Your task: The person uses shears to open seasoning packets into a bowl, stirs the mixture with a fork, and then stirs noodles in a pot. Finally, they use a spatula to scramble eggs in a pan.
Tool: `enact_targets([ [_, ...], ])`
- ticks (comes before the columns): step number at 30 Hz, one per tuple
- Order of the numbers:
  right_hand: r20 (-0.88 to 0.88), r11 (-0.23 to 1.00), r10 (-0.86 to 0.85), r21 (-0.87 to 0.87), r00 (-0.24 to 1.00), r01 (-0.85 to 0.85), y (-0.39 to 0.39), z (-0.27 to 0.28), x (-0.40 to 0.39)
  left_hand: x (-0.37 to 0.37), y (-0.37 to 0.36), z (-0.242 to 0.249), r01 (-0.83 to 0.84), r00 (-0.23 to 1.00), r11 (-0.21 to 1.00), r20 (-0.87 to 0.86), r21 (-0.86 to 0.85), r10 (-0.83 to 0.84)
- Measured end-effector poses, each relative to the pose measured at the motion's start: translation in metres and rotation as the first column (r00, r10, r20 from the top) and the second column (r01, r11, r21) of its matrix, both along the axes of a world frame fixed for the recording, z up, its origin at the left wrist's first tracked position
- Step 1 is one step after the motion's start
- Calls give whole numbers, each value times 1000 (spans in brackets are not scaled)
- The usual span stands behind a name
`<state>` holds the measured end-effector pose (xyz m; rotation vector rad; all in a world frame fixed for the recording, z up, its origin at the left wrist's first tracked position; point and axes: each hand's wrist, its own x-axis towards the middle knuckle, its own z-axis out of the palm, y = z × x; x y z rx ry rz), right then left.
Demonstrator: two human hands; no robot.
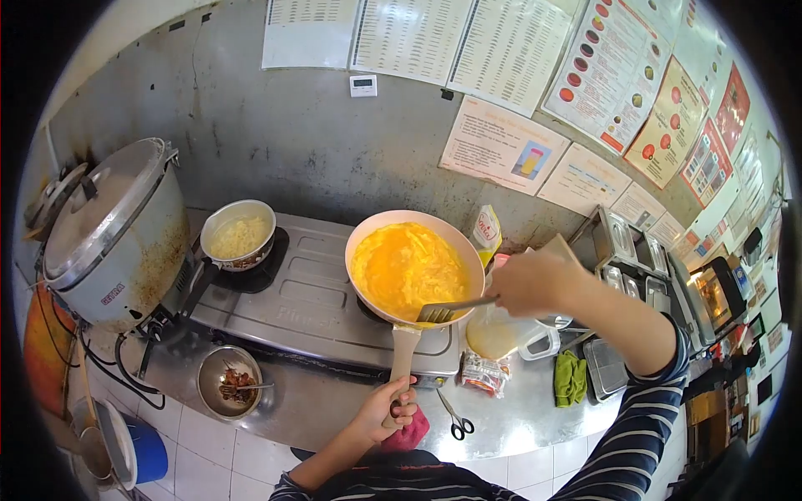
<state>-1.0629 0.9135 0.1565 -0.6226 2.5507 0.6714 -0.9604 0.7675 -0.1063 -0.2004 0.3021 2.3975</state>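
Observation:
A frying pan (357,232) with a pale rim stands on the right burner of the gas stove (313,271). Half-set beaten egg (408,263) covers its bottom, still runny in the middle. My left hand (380,415) is wrapped round the pan's beige handle (405,351), which points toward me. Held in my right hand (535,282) is a slotted spatula (439,312), its blade at the pan's near right edge, touching the egg. Beneath my left hand, a red cloth (409,430) is partly visible.
On the left burner sits a saucepan (238,230) with pale food. A large rice cooker (117,242) stands farther left. A metal bowl (227,380), scissors (456,417), a plastic jug (539,341), a green cloth (571,378) and metal food containers (618,238) occupy the counter.

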Motion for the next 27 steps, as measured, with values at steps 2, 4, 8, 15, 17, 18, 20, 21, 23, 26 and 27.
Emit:
enact_targets([
  [2, -71, 983, 180, 56, 981, -176, 12, -28, 3, 0, 0, 0, 2, 1000, 1000, -3, 12, -2],
  [4, -133, 988, 156, 20, 979, -155, 25, -54, 1, -1, -1, -1, 16, 1000, 1000, 8, 26, -16],
  [8, -213, 994, 76, -67, 974, -92, 34, -70, -12, 0, -1, -3, 7, 1000, 999, 14, 32, -7],
  [15, -329, 980, 108, -124, 938, -156, 45, -113, -54, 0, 0, 2, -4, 1000, 1000, 16, -10, 4],
  [17, -440, 963, 78, -198, 895, -181, 34, -120, -58, 1, 0, 1, -7, 1000, 1000, 12, -8, 7],
  [18, -442, 963, 78, -199, 894, -182, 29, -128, -63, 1, 0, 2, -10, 1000, 1000, 9, -14, 10],
  [20, -466, 975, 72, -154, 882, -161, 19, -146, -74, 1, 0, 2, -13, 1000, 1000, 2, -24, 14],
  [21, -470, 974, 73, -155, 880, -163, 12, -155, -78, 1, 0, 2, -12, 1000, 1000, 9, -12, 12],
  [23, -493, 974, 88, -139, 866, -178, 0, -166, -77, 0, 1, 1, -13, 1000, 1000, 15, 1, 13],
  [26, -524, 974, 17, -182, 851, -132, -2, -160, -75, 1, 0, -1, -7, 1000, 1000, -5, -3, 7],
  [27, -534, 973, 58, -160, 843, -168, 5, -149, -76, 1, 0, -2, -6, 1000, 1000, -8, 1, 6],
])
